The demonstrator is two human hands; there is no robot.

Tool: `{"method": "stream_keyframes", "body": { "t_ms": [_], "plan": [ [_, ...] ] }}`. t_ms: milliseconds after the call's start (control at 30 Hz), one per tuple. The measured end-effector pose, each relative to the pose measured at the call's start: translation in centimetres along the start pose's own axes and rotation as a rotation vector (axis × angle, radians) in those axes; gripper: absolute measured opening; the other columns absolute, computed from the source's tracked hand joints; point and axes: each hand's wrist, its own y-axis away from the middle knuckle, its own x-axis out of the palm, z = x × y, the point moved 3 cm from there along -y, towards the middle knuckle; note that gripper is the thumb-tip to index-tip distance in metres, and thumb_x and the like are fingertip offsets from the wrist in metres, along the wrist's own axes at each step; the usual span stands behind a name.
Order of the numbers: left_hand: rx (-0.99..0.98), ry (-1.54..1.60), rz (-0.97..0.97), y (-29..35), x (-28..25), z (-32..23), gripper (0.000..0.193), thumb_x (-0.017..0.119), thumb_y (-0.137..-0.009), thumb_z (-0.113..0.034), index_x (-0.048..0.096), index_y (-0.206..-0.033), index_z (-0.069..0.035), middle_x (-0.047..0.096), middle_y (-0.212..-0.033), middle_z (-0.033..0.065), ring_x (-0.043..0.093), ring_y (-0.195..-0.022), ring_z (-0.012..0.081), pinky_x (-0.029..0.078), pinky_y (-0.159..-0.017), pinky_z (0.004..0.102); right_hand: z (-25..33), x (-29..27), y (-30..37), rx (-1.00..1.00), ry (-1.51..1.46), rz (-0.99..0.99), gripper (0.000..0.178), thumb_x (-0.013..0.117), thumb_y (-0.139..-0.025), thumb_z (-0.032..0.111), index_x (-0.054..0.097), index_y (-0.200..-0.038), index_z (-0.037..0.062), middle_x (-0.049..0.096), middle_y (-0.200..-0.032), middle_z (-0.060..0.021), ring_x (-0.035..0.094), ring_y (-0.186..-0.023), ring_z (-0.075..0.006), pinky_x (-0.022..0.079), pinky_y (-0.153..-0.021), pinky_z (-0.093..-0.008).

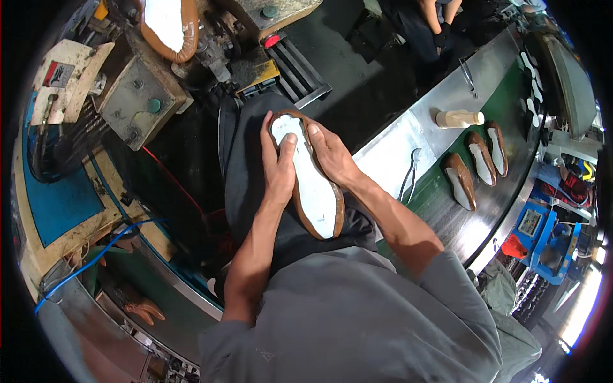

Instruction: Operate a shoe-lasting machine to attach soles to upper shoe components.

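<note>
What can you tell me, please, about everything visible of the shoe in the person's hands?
The shoe lies upside down over dark trousers, its long white underside facing the camera with small dark marks. Brown, leather-like material edges it. Its far end sits between the hands; the near end points toward the wearer. The left hand grips one side, thumb on the white; the right hand holds the other.

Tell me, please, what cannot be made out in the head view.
Head view:
- Held brown shoe: its top side, facing away.
- Right hand: most fingers, behind that shoe.
- Upper-left brown shoe: far end, cut off by top edge.
- Co-worker: head, beyond top edge.
</note>
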Motion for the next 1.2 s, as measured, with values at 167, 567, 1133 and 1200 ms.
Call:
{"method": "stream_keyframes", "body": {
  "t_ms": [167,567,1133,1200],
  "plan": [
    [0.101,-0.138,-0.11,0.1,-0.5,0.2,0.065,0.059,-0.111,-0.021,0.033,-0.167,-0.001,0.048,-0.159,0.0216,0.048,-0.147,0.0309,0.039,-0.123,0.0428,4.2,0.7,1.1,0.037,0.361,0.042,0.059,0.064,-0.108,0.031,0.051,-0.156,-0.0014,0.064,-0.131,-0.0431,0.066,-0.123,-0.0542,0.055,-0.104,-0.0532],
    [0.41,-0.779,0.084,-6.2,-5.1,-5.4,0.029,0.071,-0.103,-0.017,0.076,-0.126,0.001,0.077,-0.116,0.0201,0.075,-0.108,0.0327,0.057,-0.095,0.0397,4.3,1.3,12.4,-0.313,1.184,0.124,0.091,0.09,-0.083,0.041,0.048,-0.163,0.0447,0.011,-0.174,-0.037,0.043,-0.145,-0.0538,0.055,-0.11,-0.0549],
    [0.438,-0.355,-0.425,-17.1,-18.9,-13.0,0.06,0.066,-0.11,-0.04,0.06,-0.15,0.004,0.066,-0.146,0.0186,0.063,-0.133,0.0271,0.046,-0.117,0.0403,8.4,-3.8,8.1,-0.533,0.878,-0.02,0.064,0.09,-0.076,0.025,0.079,-0.138,0.0284,0.018,-0.174,-0.0382,0.05,-0.14,-0.0554,0.055,-0.109,-0.0559],
    [0.383,-0.021,-0.307,-20.9,-16.7,-19.2,0.08,0.065,-0.109,-0.05,0.038,-0.166,-0.001,0.057,-0.156,0.0175,0.06,-0.134,0.0249,0.042,-0.12,0.0406,11.2,-5.1,6.2,-0.524,0.91,-0.09,0.064,0.089,-0.074,0.023,0.079,-0.138,0.0248,0.019,-0.173,-0.0406,0.051,-0.139,-0.0547,0.052,-0.11,-0.0565]
  ]
}}
